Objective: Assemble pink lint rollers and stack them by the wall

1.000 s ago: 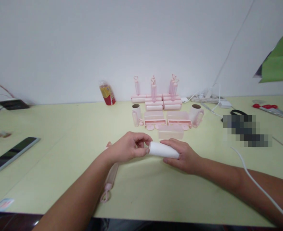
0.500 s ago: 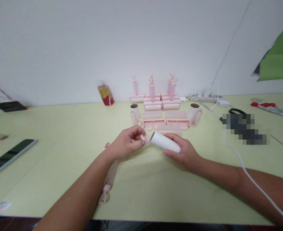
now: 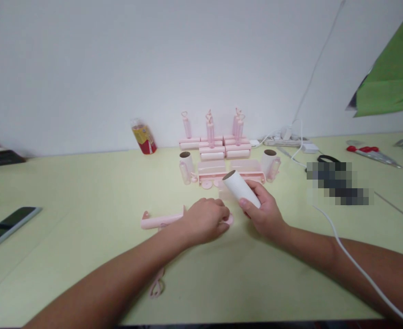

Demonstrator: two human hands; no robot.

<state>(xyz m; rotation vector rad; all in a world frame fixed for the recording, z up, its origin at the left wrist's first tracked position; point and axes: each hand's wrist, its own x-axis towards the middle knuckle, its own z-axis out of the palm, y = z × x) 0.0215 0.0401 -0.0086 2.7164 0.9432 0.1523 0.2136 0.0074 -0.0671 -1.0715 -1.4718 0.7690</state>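
Note:
In my right hand (image 3: pixel 265 208) is a white lint roller refill (image 3: pixel 242 188), tilted, its open brown cardboard end pointing up and left. My left hand (image 3: pixel 208 220) is low over the table with fingers curled at a small pink round disc (image 3: pixel 230 219), whose edge shows past the fingertips. Behind my left wrist lies a pink roller frame (image 3: pixel 153 222), partly covered by the hand. A pink heart-shaped loop (image 3: pixel 156 287) sticks out below my left forearm, which hides the rest of that piece.
Finished-looking pink lint rollers (image 3: pixel 212 153) stand in rows by the wall. White refills (image 3: pixel 187 160), clear covers (image 3: pixel 211 166) and pink discs (image 3: pixel 206 184) sit before them. Around are a snack packet (image 3: pixel 144 137), phone (image 3: pixel 7 228), red-handled scissors (image 3: pixel 373 154) and a white cable (image 3: pixel 352 260) crossing my right forearm.
My left hand has moved right and down from the refill's open end to the tabletop. The refill in my right hand has tipped more upright. The view has shifted slightly.

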